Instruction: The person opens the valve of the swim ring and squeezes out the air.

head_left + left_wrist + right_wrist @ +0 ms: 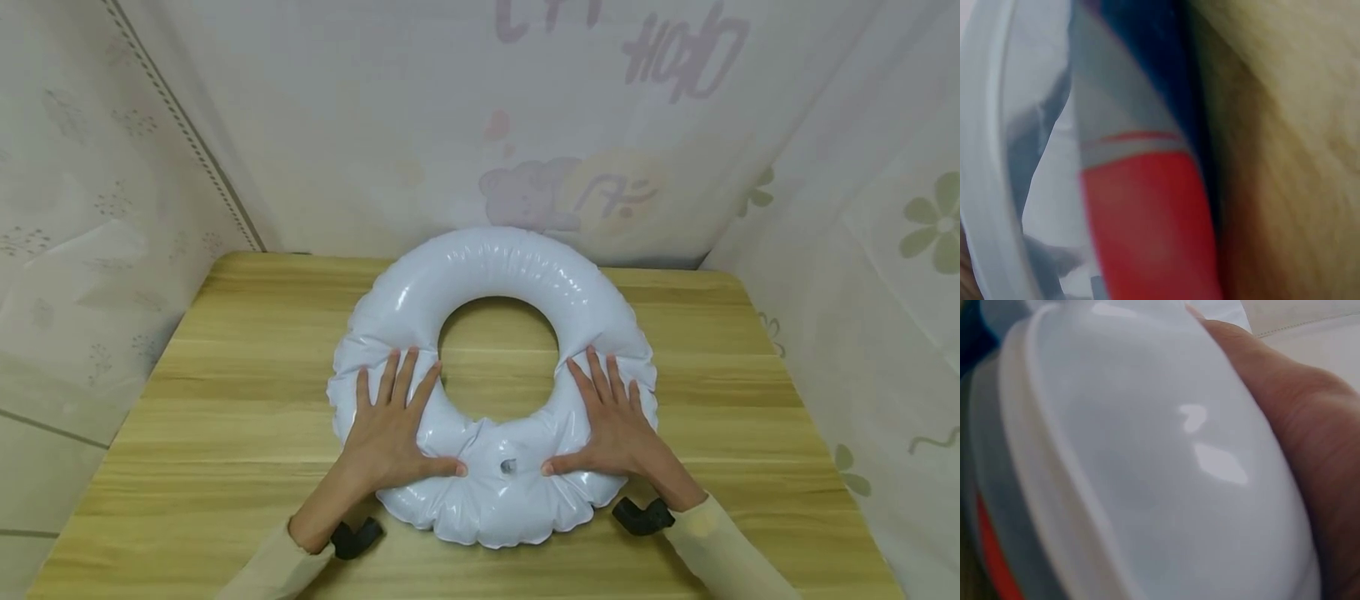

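Note:
A white inflatable swim ring (495,258) lies flat on the wooden table, puffed at the back and wrinkled along its front. A small clear valve (508,467) sits on its front part. My left hand (393,433) presses on the ring's left side, fingers spread and straight. On the right side my right hand (615,425) presses the same way, its thumb pointing toward the valve. In the left wrist view, the ring's underside shows a red patch (1150,225) and blue. The right wrist view has the ring's white bulge (1147,437) close up, beside the right hand.
The wooden table (225,375) reaches back to a wall covering (375,125) printed with a bear and letters. Patterned sheets (862,250) hang at both sides. A black wrist camera mount (643,515) sits by each forearm.

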`<action>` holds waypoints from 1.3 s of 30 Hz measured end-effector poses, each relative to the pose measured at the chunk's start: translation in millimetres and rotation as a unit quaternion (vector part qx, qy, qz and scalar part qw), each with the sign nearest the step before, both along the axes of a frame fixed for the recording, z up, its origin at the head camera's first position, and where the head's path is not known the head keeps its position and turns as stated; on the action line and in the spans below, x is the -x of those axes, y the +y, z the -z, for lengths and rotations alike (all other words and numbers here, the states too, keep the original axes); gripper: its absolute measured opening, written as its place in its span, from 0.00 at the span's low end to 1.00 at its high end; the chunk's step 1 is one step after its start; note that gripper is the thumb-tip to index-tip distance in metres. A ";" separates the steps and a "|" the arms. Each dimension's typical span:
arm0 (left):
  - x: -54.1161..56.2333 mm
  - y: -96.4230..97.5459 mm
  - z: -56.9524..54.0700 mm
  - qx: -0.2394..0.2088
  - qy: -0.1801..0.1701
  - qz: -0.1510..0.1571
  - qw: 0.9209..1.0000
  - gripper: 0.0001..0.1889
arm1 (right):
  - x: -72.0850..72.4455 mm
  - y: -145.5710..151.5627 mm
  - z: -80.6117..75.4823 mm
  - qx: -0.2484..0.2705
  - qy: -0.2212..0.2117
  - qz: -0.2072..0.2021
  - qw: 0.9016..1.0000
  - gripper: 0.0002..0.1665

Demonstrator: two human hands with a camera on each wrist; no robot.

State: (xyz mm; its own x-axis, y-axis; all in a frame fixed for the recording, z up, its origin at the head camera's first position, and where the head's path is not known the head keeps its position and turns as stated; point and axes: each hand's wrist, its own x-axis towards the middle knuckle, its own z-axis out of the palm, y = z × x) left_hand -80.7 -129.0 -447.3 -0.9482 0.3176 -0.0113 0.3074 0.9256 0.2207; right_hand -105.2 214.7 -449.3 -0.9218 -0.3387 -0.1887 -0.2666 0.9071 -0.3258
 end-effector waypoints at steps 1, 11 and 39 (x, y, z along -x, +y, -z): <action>0.2 0.0 -0.6 0.000 0.001 0.000 1.000 0.76 | 0.0 0.0 -0.3 -0.001 0.001 0.000 1.000 0.92; 0.0 1.6 0.4 -0.004 -0.007 0.006 1.000 0.75 | -4.2 0.9 0.1 -0.004 0.004 0.000 1.000 0.92; 0.1 4.1 4.3 0.038 0.020 0.001 0.999 0.76 | -2.1 -7.1 2.2 0.010 0.018 0.009 1.000 0.92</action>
